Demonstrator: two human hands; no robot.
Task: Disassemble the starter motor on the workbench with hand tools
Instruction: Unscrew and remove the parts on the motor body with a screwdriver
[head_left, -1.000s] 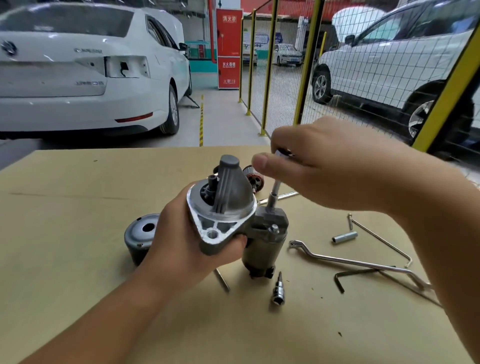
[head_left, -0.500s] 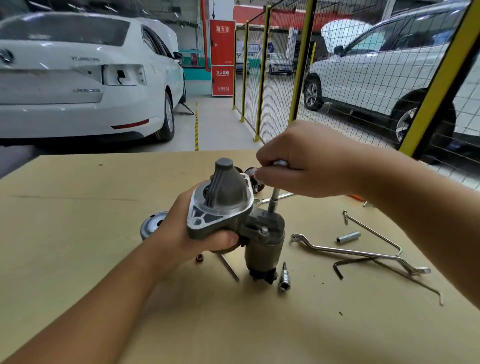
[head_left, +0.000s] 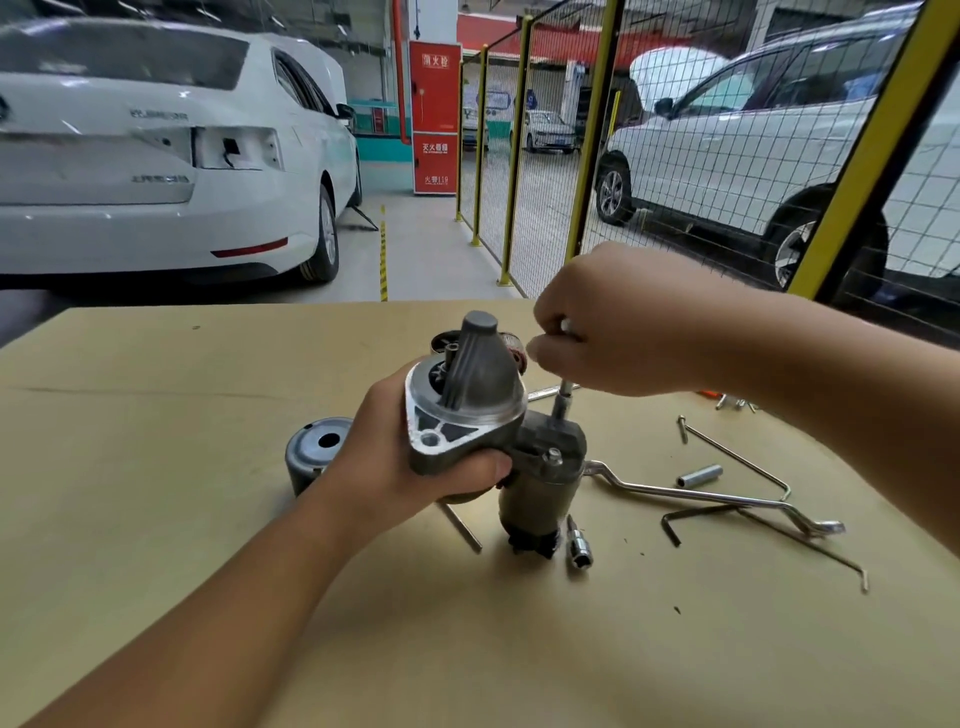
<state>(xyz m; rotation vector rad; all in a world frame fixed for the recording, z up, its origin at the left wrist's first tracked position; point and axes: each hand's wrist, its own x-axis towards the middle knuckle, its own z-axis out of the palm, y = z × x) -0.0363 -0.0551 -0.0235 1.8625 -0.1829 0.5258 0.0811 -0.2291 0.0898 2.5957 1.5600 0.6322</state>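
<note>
Two hands worked at grey cast-metal starter motor (head_left: 483, 415), held upright over tan tabletop (head_left: 156, 467). Left hand (head_left: 410, 457) gripped its flanged nose housing, fingers curled under. Right hand (head_left: 613, 332) pinched slim silver socket driver (head_left: 563, 400), tip set on solenoid top. Round grey steel end cap (head_left: 317, 452) lay behind left hand; long chrome offset wrench (head_left: 717, 499), short chrome socket (head_left: 577, 545) lay near motor

Driver tool's (head_left: 563, 400) handle inside the right hand (head_left: 618, 332); starter motor's (head_left: 498, 431) far side behind the left hand (head_left: 410, 457).
</note>
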